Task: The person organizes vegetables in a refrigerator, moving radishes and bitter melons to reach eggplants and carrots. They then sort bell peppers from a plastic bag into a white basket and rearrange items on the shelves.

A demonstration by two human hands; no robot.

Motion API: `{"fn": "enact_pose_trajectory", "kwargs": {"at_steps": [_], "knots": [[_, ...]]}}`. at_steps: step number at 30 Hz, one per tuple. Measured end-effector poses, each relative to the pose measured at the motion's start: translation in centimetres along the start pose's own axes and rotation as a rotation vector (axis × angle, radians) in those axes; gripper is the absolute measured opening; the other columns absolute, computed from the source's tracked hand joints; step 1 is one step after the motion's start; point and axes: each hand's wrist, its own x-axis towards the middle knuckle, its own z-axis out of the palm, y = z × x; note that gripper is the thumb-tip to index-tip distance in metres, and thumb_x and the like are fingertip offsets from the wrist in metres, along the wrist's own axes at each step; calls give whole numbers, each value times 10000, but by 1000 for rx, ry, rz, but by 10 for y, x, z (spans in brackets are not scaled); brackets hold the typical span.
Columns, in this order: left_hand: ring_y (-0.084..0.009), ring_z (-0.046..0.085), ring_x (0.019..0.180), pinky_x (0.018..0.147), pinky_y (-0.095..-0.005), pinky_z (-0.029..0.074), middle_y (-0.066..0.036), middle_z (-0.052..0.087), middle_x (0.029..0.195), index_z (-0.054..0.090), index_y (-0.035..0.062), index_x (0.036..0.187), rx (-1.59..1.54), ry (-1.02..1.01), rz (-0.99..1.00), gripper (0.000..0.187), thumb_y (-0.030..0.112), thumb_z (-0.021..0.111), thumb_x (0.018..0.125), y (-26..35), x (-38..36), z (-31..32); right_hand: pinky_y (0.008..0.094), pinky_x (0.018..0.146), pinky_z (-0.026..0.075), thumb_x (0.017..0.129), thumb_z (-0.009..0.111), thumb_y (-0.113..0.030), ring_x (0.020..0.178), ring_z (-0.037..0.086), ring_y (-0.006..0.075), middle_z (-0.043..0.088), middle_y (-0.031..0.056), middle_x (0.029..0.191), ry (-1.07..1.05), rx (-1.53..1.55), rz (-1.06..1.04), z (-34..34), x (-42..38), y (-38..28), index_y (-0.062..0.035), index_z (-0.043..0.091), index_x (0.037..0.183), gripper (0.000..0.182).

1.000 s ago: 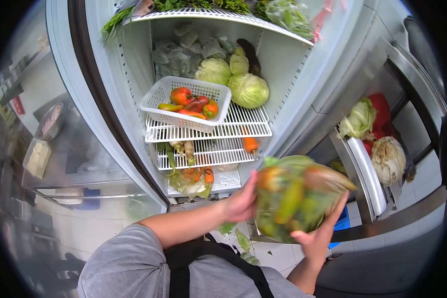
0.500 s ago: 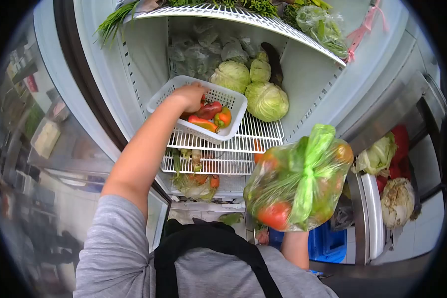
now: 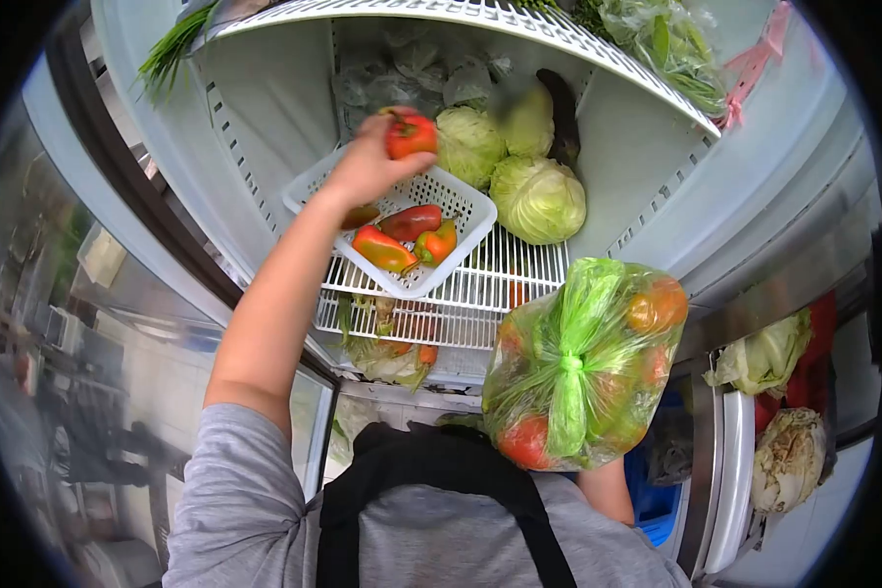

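My left hand (image 3: 377,162) is closed around a red bell pepper (image 3: 412,135), raised above the back of a white perforated plastic basket (image 3: 475,230). Several red and orange peppers (image 3: 384,250) lie in that basket, which rests on a wire shelf (image 3: 510,265) of the fridge. On my right, a tied clear plastic bag (image 3: 583,377) with a bright green knot bulges with red, orange and green produce. My right forearm (image 3: 606,488) reaches up beneath the bag and bears it; the fingers of that hand are hidden behind it.
Cabbages (image 3: 537,199) and a dark long vegetable (image 3: 559,113) sit right of the basket. Bagged items are behind. Greens lie on the upper shelf (image 3: 441,12). The glass door (image 3: 191,284) stands ajar at left; a metal counter with a leafy head (image 3: 787,461) is at right.
My left hand has lifted the red bell pepper up out of the basket. The bag has turned slightly and shifted a little left and down. The view has moved somewhat.
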Motion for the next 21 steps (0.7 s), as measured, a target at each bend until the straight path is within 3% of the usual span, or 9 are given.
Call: {"fn": "enact_pose_trajectory", "kwargs": {"at_steps": [2,4,8,10,11,12,14,16,21], "knots": [[-329,581,1141,1008,-370,449,-215,593,1192,480,42,1333,-222,-371,-257,670,365,765,819,44,-12,18,431,929,543,973,499,-481,1104,610,275,570,162,1282,9,-1,-7,3,-1,2,-18,457,1375,614],[-351,528,1243,1038,-406,435,-234,513,1344,431,28,1405,277,-448,-53,847,534,733,797,47,-23,51,431,926,546,975,496,-478,1099,613,276,572,163,1279,11,-4,-13,6,-4,3,-16,459,1372,611],[-354,475,1307,1081,-419,392,-235,485,1390,374,28,1454,255,-599,-75,964,616,714,771,42,-28,50,431,918,550,977,489,-473,1088,619,277,577,165,1271,15,-27,-26,14,-7,5,-11,464,1366,604],[-376,449,1319,1091,-423,373,-250,461,1415,350,24,1472,478,-674,69,989,555,767,748,34,-26,33,432,915,553,978,486,-470,1083,622,277,579,166,1267,24,-33,-33,17,-7,6,-9,466,1363,601],[-375,411,1355,1115,-421,350,-243,429,1456,355,42,1483,387,-528,131,1005,552,780,728,10,-23,25,432,913,554,978,484,-468,1081,623,277,580,166,1266,30,-34,-38,16,-7,5,-8,467,1362,600],[-368,393,1373,1132,-404,334,-223,404,1487,365,67,1485,464,-599,89,994,531,793,717,6,-14,4,432,911,555,979,482,-467,1078,625,278,581,167,1264,31,-39,-38,16,-7,5,-6,468,1361,598],[-345,453,1332,1103,-389,371,-204,469,1443,402,111,1476,489,-676,-75,913,448,805,729,-4,-8,-13,432,907,557,980,479,-464,1073,627,278,584,168,1260,24,-59,-31,14,-11,3,-4,470,1358,595],[-319,553,1230,1032,-385,439,-191,572,1338,453,156,1446,595,-900,-286,791,330,792,752,-16,-6,-14,432,903,560,981,476,-461,1068,630,279,586,169,1256,20,-63,-32,13,-13,1,-2,473,1355,592],[-308,641,1076,935,-389,496,-170,669,1169,576,131,1321,612,-898,-385,600,242,770,763,-42,-6,-8,432,894,565,983,467,-454,1054,638,280,592,172,1247,15,-52,-40,14,-9,-2,4,478,1347,585]]}}
